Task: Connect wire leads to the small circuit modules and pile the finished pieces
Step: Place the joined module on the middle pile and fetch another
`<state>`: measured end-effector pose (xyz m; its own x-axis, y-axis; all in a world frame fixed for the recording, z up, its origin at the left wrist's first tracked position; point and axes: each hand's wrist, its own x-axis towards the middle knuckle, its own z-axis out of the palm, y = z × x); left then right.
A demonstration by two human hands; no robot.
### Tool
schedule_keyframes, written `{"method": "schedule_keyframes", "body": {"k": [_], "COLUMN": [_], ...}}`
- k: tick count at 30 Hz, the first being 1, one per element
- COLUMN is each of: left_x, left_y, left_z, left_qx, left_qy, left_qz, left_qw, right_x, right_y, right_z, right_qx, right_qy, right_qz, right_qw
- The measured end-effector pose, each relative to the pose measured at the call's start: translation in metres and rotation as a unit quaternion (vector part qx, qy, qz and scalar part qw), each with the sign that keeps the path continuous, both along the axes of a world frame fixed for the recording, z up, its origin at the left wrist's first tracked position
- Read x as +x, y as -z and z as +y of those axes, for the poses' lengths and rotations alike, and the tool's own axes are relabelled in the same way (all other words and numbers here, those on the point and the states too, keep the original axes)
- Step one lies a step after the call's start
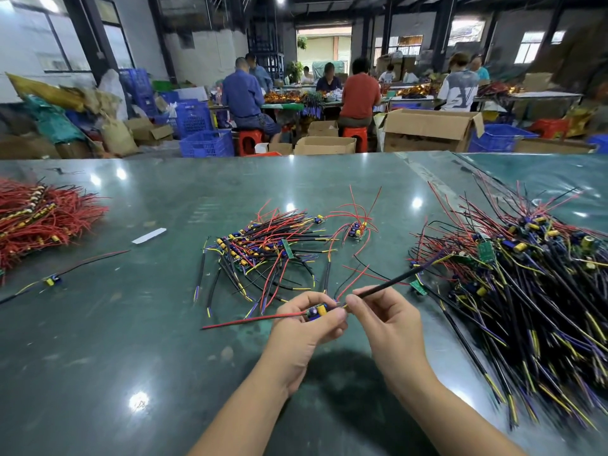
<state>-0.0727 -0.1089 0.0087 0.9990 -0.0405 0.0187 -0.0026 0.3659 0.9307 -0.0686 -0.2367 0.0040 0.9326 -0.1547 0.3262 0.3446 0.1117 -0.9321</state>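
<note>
My left hand [307, 327] grips a small circuit module [316, 312] with a yellow and a blue capacitor; a red lead [250, 320] trails from it to the left. My right hand [383, 319] pinches a black sleeved wire [394, 282] at its near end, right beside the module, with the wire running up to the right. Behind my hands lies a pile of wired modules [263, 248]. A small cluster of modules with red leads [357, 230] sits further back.
A big heap of black, yellow and purple wires with modules [526, 278] fills the right side of the green table [164, 340]. A red-wire heap [39, 218] lies far left, one loose module [52, 280] and a white strip [149, 235] nearby. People work at tables beyond.
</note>
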Motion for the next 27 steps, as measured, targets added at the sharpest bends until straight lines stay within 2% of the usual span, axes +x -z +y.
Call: {"method": "schedule_keyframes", "body": {"k": [3,6,10,15,23,27], "left_x": [0.001,0.004,0.005,0.003,0.007,0.007], "left_y": [-0.002,-0.002,-0.004,-0.006,-0.008,-0.009], "left_z": [0.004,0.009,0.013,0.011,0.021,0.024], "left_qx": [-0.023,-0.032,-0.020,-0.049,-0.094,-0.119], "left_qy": [0.002,-0.012,-0.031,-0.011,-0.032,-0.020], "left_qz": [-0.004,-0.001,0.001,0.016,0.044,0.067], "left_qw": [1.000,0.999,0.999,0.999,0.994,0.990], "right_x": [0.001,0.002,0.002,0.003,0.012,0.017], "right_y": [-0.002,-0.007,-0.009,-0.011,-0.012,-0.013], "right_z": [0.002,-0.001,-0.001,-0.001,-0.016,-0.029], "right_qx": [0.086,0.207,0.202,0.209,0.354,0.369], "right_qy": [-0.032,-0.101,-0.119,-0.066,0.004,0.027], "right_qz": [0.054,0.104,0.126,0.141,0.125,0.118], "right_qw": [0.994,0.968,0.964,0.965,0.927,0.922]}}
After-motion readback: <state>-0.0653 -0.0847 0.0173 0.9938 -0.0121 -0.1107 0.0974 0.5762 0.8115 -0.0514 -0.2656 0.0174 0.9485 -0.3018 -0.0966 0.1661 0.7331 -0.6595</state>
